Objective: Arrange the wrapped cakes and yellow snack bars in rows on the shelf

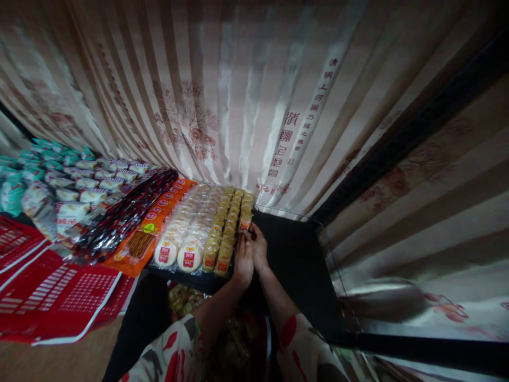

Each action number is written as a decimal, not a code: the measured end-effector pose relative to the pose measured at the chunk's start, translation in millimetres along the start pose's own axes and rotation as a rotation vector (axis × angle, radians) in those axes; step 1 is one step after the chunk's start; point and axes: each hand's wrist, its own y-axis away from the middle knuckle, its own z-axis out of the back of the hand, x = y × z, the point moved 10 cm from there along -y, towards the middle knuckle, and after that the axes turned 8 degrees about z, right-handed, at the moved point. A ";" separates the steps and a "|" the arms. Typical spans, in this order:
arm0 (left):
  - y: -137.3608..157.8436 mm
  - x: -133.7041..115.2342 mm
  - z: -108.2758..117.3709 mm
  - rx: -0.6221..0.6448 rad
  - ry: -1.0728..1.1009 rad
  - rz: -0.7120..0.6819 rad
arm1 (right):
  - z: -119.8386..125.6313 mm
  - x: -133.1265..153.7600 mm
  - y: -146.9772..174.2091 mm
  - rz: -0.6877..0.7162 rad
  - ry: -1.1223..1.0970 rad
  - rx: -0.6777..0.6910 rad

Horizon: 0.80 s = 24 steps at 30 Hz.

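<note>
My left hand (pixel 244 262) and my right hand (pixel 259 248) are close together at the front of the right-most, shorter row of small yellow snack packets. Both hands have their fingertips closed around the front packet (pixel 245 221) of that row, which has a red and orange label. Part of the grip is hidden behind the fingers. Just left of my left hand run two longer rows of the same yellow packets (pixel 224 254). Beyond those lie rows of round white crackers (pixel 190 256) in clear wrappers with red labels.
A black tabletop (pixel 298 260) extends to the right. Further left are orange snack bags (pixel 139 241), dark shiny packs (pixel 119 217), white packs (pixel 73 212) and green packs (pixel 11 191). Red baskets (pixel 59 297) stand at the lower left. A pleated curtain (pixel 238 106) hangs behind.
</note>
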 end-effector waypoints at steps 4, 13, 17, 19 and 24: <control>12.7 -5.4 7.8 -0.034 -0.092 -0.016 | 5.3 -0.4 6.8 -0.017 0.031 -0.021; 85.8 -12.1 36.5 -0.023 -0.224 -0.173 | 23.8 28.2 73.7 0.023 0.065 -0.043; 128.9 7.4 60.7 0.054 -0.249 -0.237 | 25.7 43.3 130.3 0.035 0.044 0.017; 143.8 26.9 77.0 0.087 -0.286 -0.227 | 22.6 53.0 160.2 0.068 0.071 0.088; 146.9 84.2 132.0 0.033 -0.605 -0.008 | -16.2 45.2 229.5 0.080 0.218 0.439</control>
